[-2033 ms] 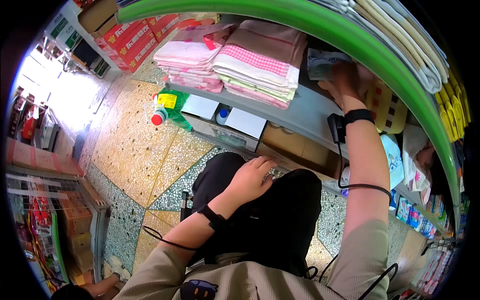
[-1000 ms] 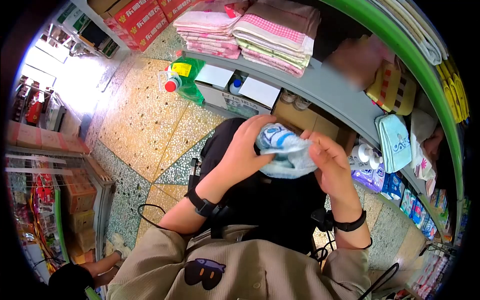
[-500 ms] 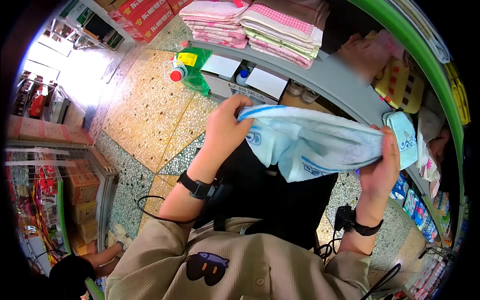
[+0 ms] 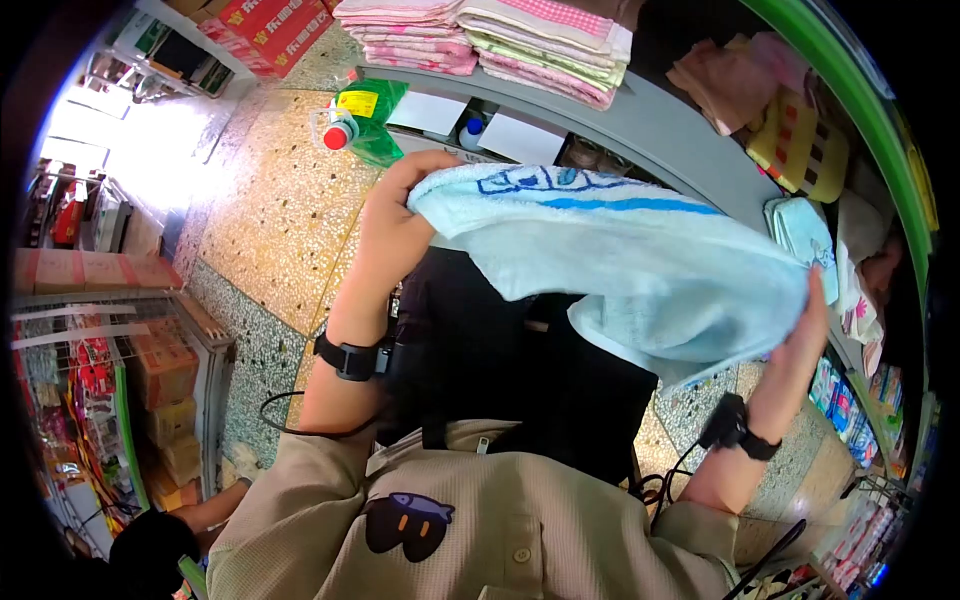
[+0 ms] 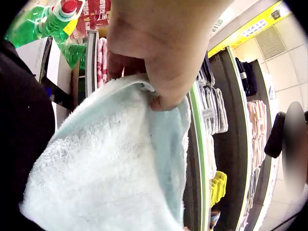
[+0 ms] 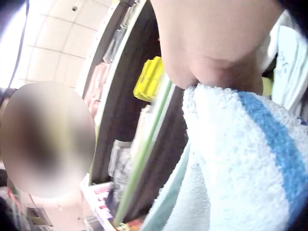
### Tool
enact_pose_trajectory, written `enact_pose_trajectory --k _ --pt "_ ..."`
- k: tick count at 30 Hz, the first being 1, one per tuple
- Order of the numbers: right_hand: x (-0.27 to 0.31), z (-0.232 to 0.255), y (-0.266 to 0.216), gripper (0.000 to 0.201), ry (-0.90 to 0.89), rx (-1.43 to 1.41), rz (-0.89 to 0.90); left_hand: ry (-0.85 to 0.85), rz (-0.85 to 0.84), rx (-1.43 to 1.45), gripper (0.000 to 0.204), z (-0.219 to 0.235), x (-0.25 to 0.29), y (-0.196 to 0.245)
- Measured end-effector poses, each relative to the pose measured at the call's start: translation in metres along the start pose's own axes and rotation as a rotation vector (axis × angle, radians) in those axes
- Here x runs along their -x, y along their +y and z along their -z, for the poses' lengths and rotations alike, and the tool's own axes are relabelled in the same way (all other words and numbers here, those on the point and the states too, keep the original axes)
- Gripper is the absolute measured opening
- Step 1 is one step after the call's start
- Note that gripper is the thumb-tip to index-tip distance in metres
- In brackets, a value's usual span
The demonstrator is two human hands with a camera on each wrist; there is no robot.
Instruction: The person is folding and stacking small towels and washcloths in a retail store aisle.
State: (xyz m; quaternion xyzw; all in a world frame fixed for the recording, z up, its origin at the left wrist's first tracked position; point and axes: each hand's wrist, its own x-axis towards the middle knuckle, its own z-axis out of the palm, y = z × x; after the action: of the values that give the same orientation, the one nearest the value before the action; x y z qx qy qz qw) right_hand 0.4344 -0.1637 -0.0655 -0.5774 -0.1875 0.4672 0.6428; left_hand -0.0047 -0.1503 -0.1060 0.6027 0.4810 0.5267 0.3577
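A light blue towel (image 4: 640,260) with a blue stripe and dark blue pattern is stretched between my two hands, above my lap. My left hand (image 4: 395,215) pinches one corner; in the left wrist view the thumb of the left hand (image 5: 159,62) presses on the pale terry cloth (image 5: 106,168). At the other end my right hand (image 4: 800,335) grips the towel's edge. The right wrist view shows the right hand (image 6: 221,53) at the top of the towel (image 6: 221,159), its fingertips partly hidden by the cloth. The towel's middle sags in loose folds.
Folded pink and white towels (image 4: 545,50) are stacked on the grey shelf (image 4: 680,140) ahead. A yellow checked cloth (image 4: 800,145) and a folded light blue towel (image 4: 800,228) lie to the right. A green bottle (image 4: 370,115) stands on the floor; a wire rack (image 4: 80,350) is at left.
My right hand came back from the shelf, and a bunched towel appeared between both hands. The hands have since moved apart, spreading it wide and lifting its left end.
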Motion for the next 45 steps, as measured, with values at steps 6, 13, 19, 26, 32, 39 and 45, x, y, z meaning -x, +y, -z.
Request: enact_pose_trajectory --k 6,13,19,26,32,39,45 --pt "-0.017 0.017 0.084 0.025 -0.164 0.511 0.025 -0.227 0.170 0.024 0.032 0.001 0.005 0.009" --pt "0.001 0.062 0.118 0.048 -0.435 1.194 0.027 -0.180 0.281 -0.200 0.018 0.021 0.011 -0.010" --pt "0.009 0.079 0.127 0.061 -0.332 0.818 -0.524 0.053 0.334 0.045 0.017 0.026 0.004 -0.018" --pt "0.003 0.086 0.156 0.052 -0.376 0.497 -0.649 0.121 0.414 0.190 0.014 0.031 0.001 -0.021" --pt "-0.005 0.114 0.158 0.046 -0.390 0.381 -0.629 0.060 0.505 0.071 0.016 0.036 0.004 -0.029" --pt "-0.005 0.151 0.125 0.032 -0.190 0.342 -0.544 0.204 0.417 0.044 0.015 0.043 0.004 -0.052" --pt "0.004 0.145 0.117 0.016 -0.215 0.163 -0.547 0.235 0.352 0.113 0.014 0.045 0.000 -0.051"
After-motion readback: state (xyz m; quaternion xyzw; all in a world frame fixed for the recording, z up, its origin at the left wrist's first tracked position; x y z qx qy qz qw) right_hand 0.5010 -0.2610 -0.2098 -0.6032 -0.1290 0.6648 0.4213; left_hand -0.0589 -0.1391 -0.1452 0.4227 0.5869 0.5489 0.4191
